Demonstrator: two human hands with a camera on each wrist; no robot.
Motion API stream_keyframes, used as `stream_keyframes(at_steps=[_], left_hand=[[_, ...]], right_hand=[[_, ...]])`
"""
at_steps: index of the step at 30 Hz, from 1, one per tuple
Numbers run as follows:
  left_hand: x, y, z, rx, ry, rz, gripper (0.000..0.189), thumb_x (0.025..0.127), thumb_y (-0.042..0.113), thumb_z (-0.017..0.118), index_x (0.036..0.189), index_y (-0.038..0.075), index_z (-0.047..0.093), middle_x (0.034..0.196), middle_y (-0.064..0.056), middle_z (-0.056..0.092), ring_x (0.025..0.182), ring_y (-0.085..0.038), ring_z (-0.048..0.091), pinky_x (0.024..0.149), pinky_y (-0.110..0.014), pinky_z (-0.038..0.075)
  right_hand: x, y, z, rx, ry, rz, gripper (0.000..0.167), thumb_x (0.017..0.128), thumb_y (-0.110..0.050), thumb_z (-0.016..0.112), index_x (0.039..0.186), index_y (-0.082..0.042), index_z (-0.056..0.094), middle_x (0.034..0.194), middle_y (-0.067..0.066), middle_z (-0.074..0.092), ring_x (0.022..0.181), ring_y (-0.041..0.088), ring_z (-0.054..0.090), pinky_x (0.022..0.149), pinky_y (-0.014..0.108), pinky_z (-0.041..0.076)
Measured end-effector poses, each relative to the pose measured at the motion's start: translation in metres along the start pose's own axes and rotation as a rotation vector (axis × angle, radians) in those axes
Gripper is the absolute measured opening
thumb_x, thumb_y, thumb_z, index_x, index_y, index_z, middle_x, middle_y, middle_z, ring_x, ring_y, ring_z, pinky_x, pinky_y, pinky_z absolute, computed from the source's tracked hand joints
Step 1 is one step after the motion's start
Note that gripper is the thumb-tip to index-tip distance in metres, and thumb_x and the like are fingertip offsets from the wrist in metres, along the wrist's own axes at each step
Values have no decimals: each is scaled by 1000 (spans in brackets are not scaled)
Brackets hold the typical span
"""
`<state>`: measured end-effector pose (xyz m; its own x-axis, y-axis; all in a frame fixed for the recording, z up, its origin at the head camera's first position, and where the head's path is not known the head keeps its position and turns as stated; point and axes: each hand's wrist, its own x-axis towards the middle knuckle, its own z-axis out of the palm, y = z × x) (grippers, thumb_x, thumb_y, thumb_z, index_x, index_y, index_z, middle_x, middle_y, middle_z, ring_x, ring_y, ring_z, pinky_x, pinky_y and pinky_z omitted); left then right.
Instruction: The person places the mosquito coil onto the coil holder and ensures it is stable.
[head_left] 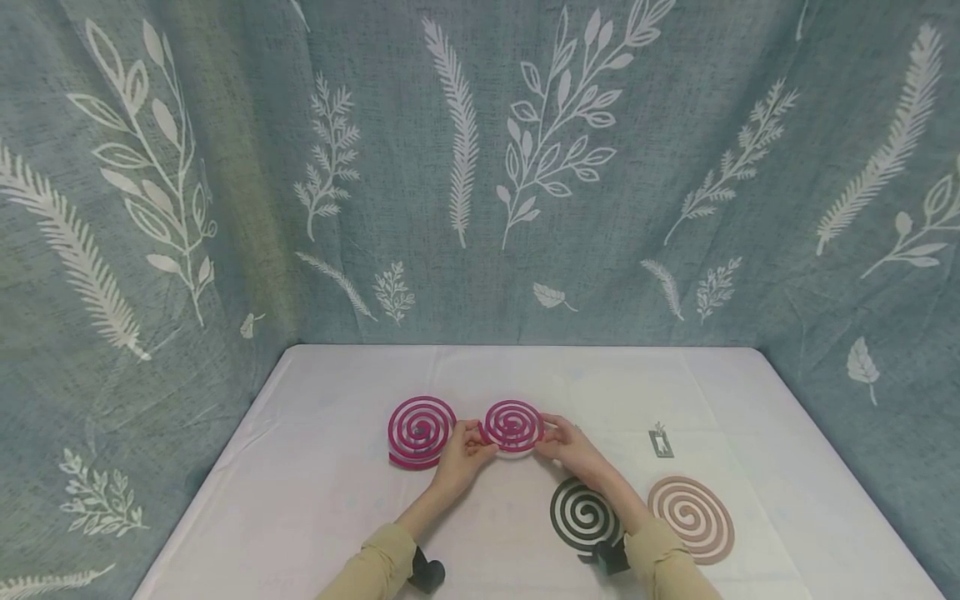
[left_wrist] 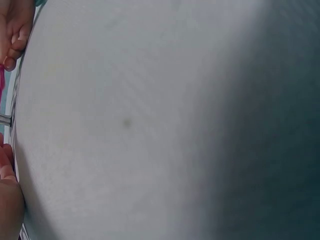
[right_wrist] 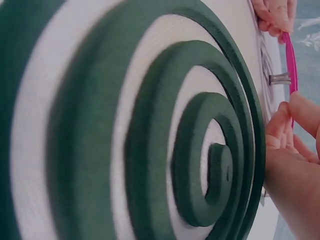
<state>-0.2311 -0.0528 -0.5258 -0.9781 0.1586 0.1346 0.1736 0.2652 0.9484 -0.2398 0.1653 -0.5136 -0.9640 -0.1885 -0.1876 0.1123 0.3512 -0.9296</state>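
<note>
A pink mosquito coil [head_left: 512,424] is held between my two hands. At its left rim my left hand [head_left: 461,454] pinches the edge, while my right hand [head_left: 573,452] pinches the right rim. Edge-on in the right wrist view, the pink coil [right_wrist: 291,65] has a small metal stand [right_wrist: 280,78] at its middle, on the table side. Another pink coil [head_left: 422,430] lies just left of my left hand, with grey metal showing at its centre. In the left wrist view, part of my left hand [left_wrist: 11,205] shows at the left edge.
A dark green coil [head_left: 588,514] lies under my right forearm, partly covered by the wrist camera. Right of it is a beige coil [head_left: 687,518]. A loose metal stand [head_left: 661,442] rests farther back on the white table [head_left: 300,467]. Leaf-patterned curtains [head_left: 480,283] surround the table.
</note>
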Motion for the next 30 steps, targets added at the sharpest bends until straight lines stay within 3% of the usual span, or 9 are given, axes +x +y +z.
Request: stream_keyframes(at_steps=[9, 18, 25, 30], left_hand=[[2, -7, 3, 67, 11, 15, 50, 86, 14, 68, 125, -6, 43, 95, -16, 64, 87, -26, 65, 81, -28, 54], [2, -6, 1, 21, -9, 14, 52, 87, 11, 67, 127, -9, 41, 97, -20, 62, 89, -30, 64, 82, -35, 54], [5, -7, 1, 48, -15, -26, 51, 86, 12, 68, 126, -7, 42, 97, -17, 62, 88, -22, 63, 77, -18, 51], [6, -6, 0, 52, -23, -27, 50, 86, 13, 68, 124, -7, 43, 97, -17, 61, 90, -27, 63, 81, -27, 53]], right_hand=[[1, 3, 2, 44, 7, -26, 60, 89, -12, 62, 142, -2, 36, 87, 3, 59, 71, 11, 48, 60, 22, 38], [2, 2, 2, 42, 13, -16, 60, 90, -12, 62, 143, -2, 35, 86, 1, 58, 76, 12, 49, 68, 24, 41], [0, 1, 1, 59, -8, -19, 60, 90, -12, 61, 143, 0, 34, 84, -1, 56, 74, 9, 48, 65, 21, 40], [0, 1, 1, 61, -11, -17, 61, 90, -12, 62, 142, 0, 35, 83, -1, 57, 75, 11, 49, 70, 22, 42]])
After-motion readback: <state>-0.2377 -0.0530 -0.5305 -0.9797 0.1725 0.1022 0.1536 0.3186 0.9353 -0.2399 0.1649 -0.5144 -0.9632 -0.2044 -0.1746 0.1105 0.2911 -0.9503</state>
